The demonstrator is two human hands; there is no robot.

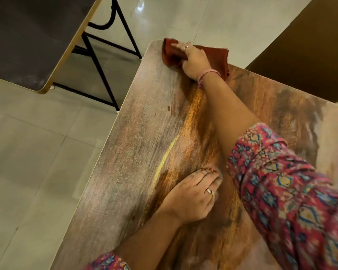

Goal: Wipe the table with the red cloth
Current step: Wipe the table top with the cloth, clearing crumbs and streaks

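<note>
My right hand [195,61] presses down on the red cloth [217,57], fingers bunching it at the far corner of the wooden table [137,145]. My left hand [191,197] rests flat on the tabletop near me, fingers relaxed, holding nothing.

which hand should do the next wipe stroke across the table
Right. The right hand already grips the red cloth at the table's far corner. The left hand rests flat on the wood near the person, holding nothing.
</note>
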